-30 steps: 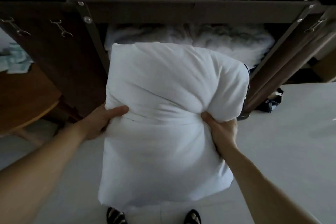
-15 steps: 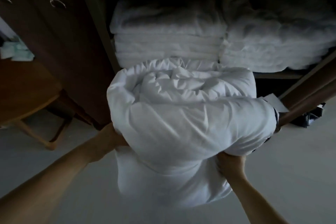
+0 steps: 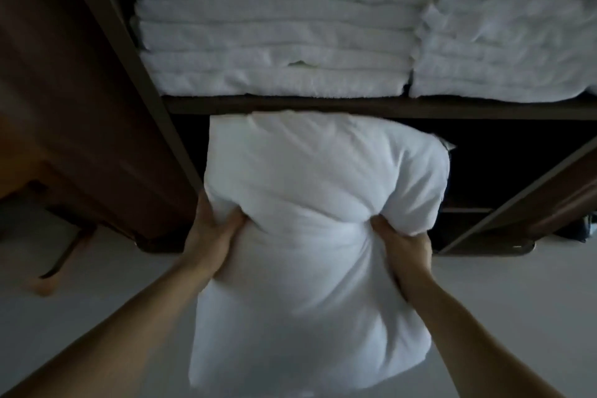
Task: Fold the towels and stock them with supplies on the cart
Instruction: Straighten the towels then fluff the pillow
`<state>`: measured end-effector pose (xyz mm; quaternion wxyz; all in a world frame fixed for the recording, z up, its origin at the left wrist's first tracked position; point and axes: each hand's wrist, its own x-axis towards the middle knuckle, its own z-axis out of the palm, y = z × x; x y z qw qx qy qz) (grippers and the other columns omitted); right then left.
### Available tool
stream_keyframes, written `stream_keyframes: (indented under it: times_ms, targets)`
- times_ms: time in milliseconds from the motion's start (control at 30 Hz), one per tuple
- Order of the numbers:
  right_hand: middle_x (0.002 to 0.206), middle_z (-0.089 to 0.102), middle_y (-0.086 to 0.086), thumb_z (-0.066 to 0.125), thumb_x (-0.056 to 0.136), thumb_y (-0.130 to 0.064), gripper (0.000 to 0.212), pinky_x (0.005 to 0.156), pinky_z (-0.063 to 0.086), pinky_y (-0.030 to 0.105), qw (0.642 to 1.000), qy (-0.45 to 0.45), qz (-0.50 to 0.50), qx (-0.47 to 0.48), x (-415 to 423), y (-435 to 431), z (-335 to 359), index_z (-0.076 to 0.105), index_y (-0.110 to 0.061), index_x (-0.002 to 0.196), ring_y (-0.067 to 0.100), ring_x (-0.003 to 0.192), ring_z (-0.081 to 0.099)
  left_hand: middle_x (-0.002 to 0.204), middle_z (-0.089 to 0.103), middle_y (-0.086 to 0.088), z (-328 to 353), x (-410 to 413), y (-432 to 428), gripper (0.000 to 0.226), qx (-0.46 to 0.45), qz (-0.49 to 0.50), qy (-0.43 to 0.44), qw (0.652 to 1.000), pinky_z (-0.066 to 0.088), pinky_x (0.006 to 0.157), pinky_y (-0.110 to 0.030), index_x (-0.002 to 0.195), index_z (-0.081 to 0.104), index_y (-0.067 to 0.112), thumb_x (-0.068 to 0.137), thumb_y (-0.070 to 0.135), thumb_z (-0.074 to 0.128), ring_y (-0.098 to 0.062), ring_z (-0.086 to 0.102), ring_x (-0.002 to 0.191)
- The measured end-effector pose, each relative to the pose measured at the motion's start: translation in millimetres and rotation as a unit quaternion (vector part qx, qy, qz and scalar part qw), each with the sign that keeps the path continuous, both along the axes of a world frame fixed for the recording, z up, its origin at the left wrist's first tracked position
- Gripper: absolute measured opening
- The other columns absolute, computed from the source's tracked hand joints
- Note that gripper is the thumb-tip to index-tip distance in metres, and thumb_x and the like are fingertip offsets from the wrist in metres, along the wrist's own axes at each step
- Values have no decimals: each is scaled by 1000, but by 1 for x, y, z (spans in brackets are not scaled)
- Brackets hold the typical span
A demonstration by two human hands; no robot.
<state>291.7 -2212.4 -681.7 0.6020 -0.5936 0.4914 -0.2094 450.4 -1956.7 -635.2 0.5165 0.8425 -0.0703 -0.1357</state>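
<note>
A plump white pillow [image 3: 319, 223] fills the middle of the head view, its far end poking into the dark lower compartment of the brown cart [image 3: 355, 107]. My left hand [image 3: 210, 236] grips its left side and my right hand [image 3: 400, 242] pinches its right side, both squeezing it at the waist. On the shelf above lie two stacks of folded white towels, one on the left [image 3: 274, 42] and one on the right [image 3: 510, 42]. The pillow's near end hangs down toward me.
The cart's brown side panel [image 3: 80, 107] and slanted metal post [image 3: 135, 58] stand to the left. A wooden chair leg [image 3: 64, 262] shows at lower left. Another slanted frame bar [image 3: 517, 197] runs at the right. Pale floor [image 3: 517, 317] lies below.
I have crouched lower and the view dropped from the cart's top to its lower shelves. The pillow has gone from held up in front of the towels down into the lower compartment's opening.
</note>
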Motion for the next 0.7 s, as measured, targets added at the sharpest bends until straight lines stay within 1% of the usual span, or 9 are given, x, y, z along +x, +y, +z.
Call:
stream_keyframes:
  times_ms: [67, 100, 167, 267, 333, 400, 500, 600, 700]
  targets:
    - [79, 71, -24, 87, 45, -66, 60, 67, 48, 21, 1000, 4, 1, -16, 16, -20, 5, 65, -38, 94, -1, 78, 65, 161, 24, -1, 10, -12, -23, 81, 64, 36, -82, 994, 28, 113, -45, 158, 9, 31, 90, 64, 38, -25, 27, 145]
    - [79, 72, -23, 87, 43, -67, 62, 66, 48, 21, 1000, 7, 6, -11, 22, -27, 8, 64, -37, 92, 1, 78, 65, 165, 12, -8, 14, -26, -32, 85, 101, 27, -133, 986, 21, 117, -50, 159, 5, 25, 88, 65, 28, -30, 15, 151]
    - [84, 70, -18, 88, 41, -67, 66, 68, 49, 23, 1000, 8, 20, 3, 26, -35, 9, 63, -33, 92, 7, 80, 66, 166, -8, -10, 10, -64, -39, 95, 174, -87, -236, 952, 10, 115, -60, 159, -2, 23, 84, 72, 27, -31, -9, 153]
    - [88, 69, -15, 90, 44, -63, 64, 63, 47, 22, 999, 27, 19, 32, 30, -45, 8, 63, -30, 91, 11, 80, 67, 165, -16, -12, -8, -77, -43, 87, 265, -236, -346, 868, 13, 102, -78, 158, 3, 36, 85, 73, 33, -43, -16, 149]
    - [89, 70, -13, 92, 47, -59, 56, 61, 48, 22, 998, 20, 23, 52, 34, -54, 7, 65, -30, 86, 13, 81, 68, 159, -35, -3, -8, -51, -56, 82, 315, -259, -311, 859, 12, 105, -81, 150, -13, 52, 82, 78, 25, -38, -31, 145]
    - [97, 71, -8, 92, 48, -58, 60, 67, 50, 25, 997, 11, 35, 67, 39, -62, 8, 66, -27, 92, 16, 87, 68, 151, -47, 6, -10, -24, -67, 82, 360, -263, -275, 852, 10, 108, -77, 141, -26, 59, 76, 83, 16, -31, -41, 141]
    - [102, 68, -3, 89, 48, -63, 79, 75, 51, 30, 996, 28, 53, 72, 54, -70, 7, 64, -21, 110, 19, 91, 66, 154, -41, 10, -13, 10, -78, 83, 370, -254, -255, 857, 10, 110, -76, 141, -24, 62, 70, 86, 13, -30, -36, 144]
    - [110, 69, 3, 88, 53, -64, 89, 84, 56, 36, 995, 26, 65, 66, 72, -78, 8, 64, -13, 121, 24, 96, 67, 157, -34, 14, -10, 36, -88, 82, 361, -250, -244, 865, 11, 111, -74, 142, -16, 63, 68, 87, 12, -29, -28, 147]
    - [116, 66, 6, 85, 59, -64, 92, 94, 53, 39, 995, 33, 83, 53, 83, -82, 10, 61, -8, 128, 27, 101, 65, 161, -27, 12, 0, 42, -90, 81, 343, -244, -245, 874, 10, 113, -71, 148, -6, 58, 76, 81, 20, -26, -24, 149]
